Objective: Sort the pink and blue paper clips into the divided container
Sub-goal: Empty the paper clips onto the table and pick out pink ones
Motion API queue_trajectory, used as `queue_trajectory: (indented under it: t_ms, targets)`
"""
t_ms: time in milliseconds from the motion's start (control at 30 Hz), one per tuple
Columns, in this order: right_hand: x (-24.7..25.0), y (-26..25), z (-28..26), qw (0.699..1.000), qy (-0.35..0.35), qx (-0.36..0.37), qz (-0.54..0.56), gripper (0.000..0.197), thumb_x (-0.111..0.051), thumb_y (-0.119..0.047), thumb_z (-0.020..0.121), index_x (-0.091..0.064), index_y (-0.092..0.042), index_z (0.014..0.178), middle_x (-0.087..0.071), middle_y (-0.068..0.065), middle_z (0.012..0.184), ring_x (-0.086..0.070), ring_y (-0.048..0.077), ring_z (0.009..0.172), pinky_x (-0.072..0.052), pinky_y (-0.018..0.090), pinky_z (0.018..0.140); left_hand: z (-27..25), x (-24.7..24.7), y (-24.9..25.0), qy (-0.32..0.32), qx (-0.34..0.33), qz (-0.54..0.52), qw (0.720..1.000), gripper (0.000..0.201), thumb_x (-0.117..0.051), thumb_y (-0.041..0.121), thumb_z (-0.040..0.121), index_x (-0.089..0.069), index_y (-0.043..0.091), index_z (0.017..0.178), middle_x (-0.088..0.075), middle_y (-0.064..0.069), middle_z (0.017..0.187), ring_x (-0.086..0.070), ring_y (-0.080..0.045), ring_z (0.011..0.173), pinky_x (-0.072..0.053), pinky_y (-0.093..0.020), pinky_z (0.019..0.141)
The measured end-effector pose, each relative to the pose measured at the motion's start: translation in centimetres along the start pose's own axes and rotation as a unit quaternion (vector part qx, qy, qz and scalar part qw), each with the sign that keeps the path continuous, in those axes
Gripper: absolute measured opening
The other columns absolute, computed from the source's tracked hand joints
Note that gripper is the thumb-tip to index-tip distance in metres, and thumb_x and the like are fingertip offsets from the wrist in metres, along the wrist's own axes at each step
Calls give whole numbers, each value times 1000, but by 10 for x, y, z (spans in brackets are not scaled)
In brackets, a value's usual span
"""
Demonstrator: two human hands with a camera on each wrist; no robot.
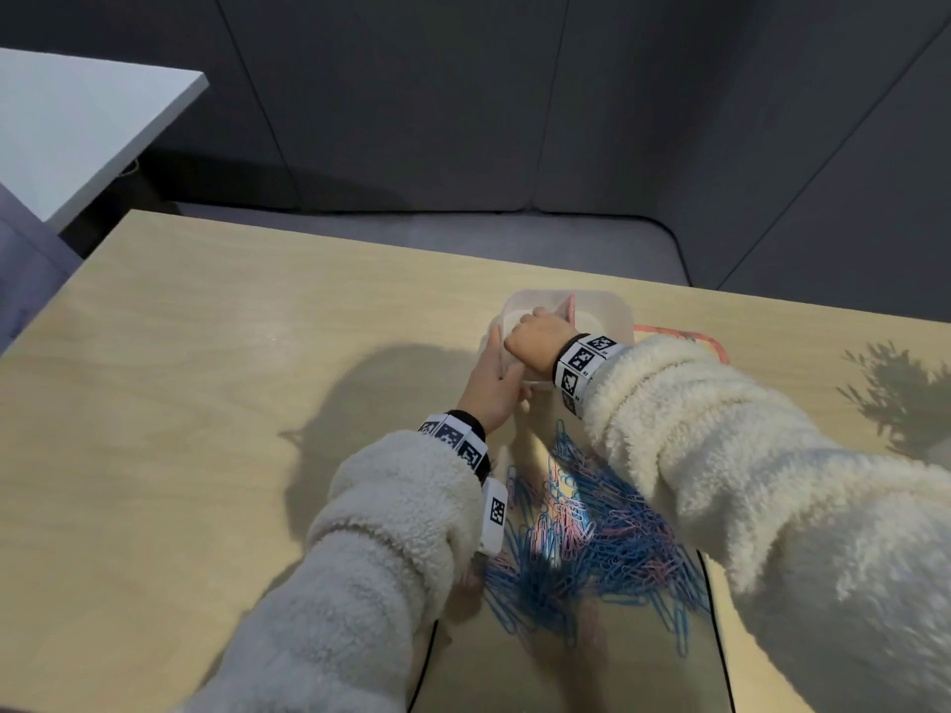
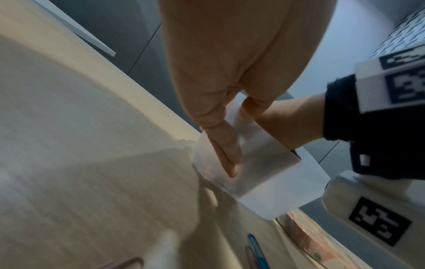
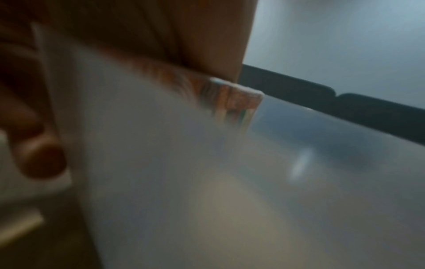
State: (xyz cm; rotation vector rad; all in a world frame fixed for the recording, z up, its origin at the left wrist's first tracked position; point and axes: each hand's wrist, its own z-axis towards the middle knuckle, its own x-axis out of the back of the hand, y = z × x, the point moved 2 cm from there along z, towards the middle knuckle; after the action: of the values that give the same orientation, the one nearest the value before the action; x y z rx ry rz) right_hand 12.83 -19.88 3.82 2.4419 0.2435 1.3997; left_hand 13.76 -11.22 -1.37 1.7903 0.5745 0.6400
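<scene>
A translucent divided container (image 1: 612, 311) with a pink divider (image 1: 568, 305) stands on the wooden table beyond a pile of pink and blue paper clips (image 1: 581, 537). My left hand (image 1: 489, 378) holds its near left corner, with straight fingers (image 2: 227, 152) laid flat on the outer wall of the container (image 2: 264, 174) and the thumb at the rim. My right hand (image 1: 535, 337) reaches over the near rim and grips the container (image 3: 207, 163) wall, fingers (image 3: 39, 154) curled on one side. The divider (image 3: 236, 100) shows blurred past the right palm. No clip is in either hand.
A pink-rimmed lid (image 1: 689, 338) lies flat just right of the container, partly under my right sleeve. A blue clip (image 2: 256, 249) lies loose near the left wrist. Bare tabletop (image 1: 231, 378) stretches to the left. A white table corner (image 1: 103, 131) stands at the far left.
</scene>
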Motion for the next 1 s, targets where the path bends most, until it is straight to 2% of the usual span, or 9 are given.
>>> queue_trajectory:
  t_ms: [100, 167, 267, 400, 500, 667, 800, 900, 1000]
  targets:
    - [18, 12, -13, 991, 107, -27, 77, 25, -47, -1, 87, -57, -7, 109, -61, 16, 115, -53, 34, 111, -41, 51, 97, 8, 6, -4, 6, 5, 20, 1000, 74, -37, 34, 68, -24, 28, 140, -47, -26, 133, -56, -41, 112, -47, -55, 96]
    - [28, 26, -30, 950, 243, -51, 189, 23, -48, -3, 87, -58, -9, 107, -65, 12, 109, -56, 32, 103, -40, 41, 90, 10, 10, 3, -2, -6, 31, 1000, 64, -36, 26, 71, -32, 20, 134, -53, -18, 122, -58, -38, 104, -52, -57, 86]
    - [18, 32, -69, 846, 393, -103, 345, 17, -51, -11, 87, -64, -13, 97, -66, 8, 96, -58, 28, 90, -42, 37, 81, 15, 17, 14, 4, 26, 10, 1000, 48, -35, 15, 86, -34, 20, 133, -52, -18, 119, -60, -34, 80, -59, -37, 61]
    - [-48, 5, -88, 879, 196, -101, 423, 17, -51, -8, 85, -68, -11, 87, -69, 11, 93, -64, 29, 87, -48, 32, 75, 13, 29, 17, -10, 53, 42, 998, 46, -36, 27, 97, -23, 21, 141, -43, -9, 121, -61, -28, 73, -55, -29, 49]
    - [-86, -7, -100, 915, 91, -114, 376, 24, -50, -5, 84, -68, -12, 100, -67, 14, 106, -61, 32, 99, -47, 37, 82, -10, 52, 15, 31, 29, 129, 991, 51, -40, 30, 97, -27, 12, 142, -42, -13, 132, -59, -29, 86, -49, -31, 57]
    - [-81, -44, -100, 907, 147, -32, 393, 30, -48, -10, 88, -62, -9, 114, -61, 13, 113, -54, 32, 108, -45, 40, 90, -86, 78, -20, -61, 60, 322, 943, 36, -59, 22, 88, -52, 9, 121, -57, -12, 117, -53, -17, 88, -43, -27, 76]
    - [-72, -84, -89, 927, 77, 80, 359, 45, -62, -33, 84, -54, -10, 122, -52, 12, 121, -46, 29, 114, -37, 37, 95, -133, 77, -46, -107, 57, 390, 913, 68, -77, 30, 72, -45, 13, 130, -47, -9, 119, -48, -15, 95, -46, -28, 90]
    - [-72, -96, -89, 954, 85, 91, 271, 55, -62, -52, 77, -53, -15, 117, -47, 9, 123, -43, 28, 112, -35, 39, 91, -148, 66, -53, -101, 30, 420, 901, 89, -80, 41, 64, -38, 13, 137, -43, -8, 121, -48, -21, 106, -44, -32, 96]
    - [-75, -106, -95, 958, 102, 107, 245, 47, -60, -43, 81, -53, -17, 119, -48, 8, 123, -44, 28, 112, -34, 38, 91, -151, 48, -52, -55, -19, 435, 898, 76, -77, 42, 67, -47, 11, 129, -46, -9, 115, -49, -24, 104, -42, -30, 90]
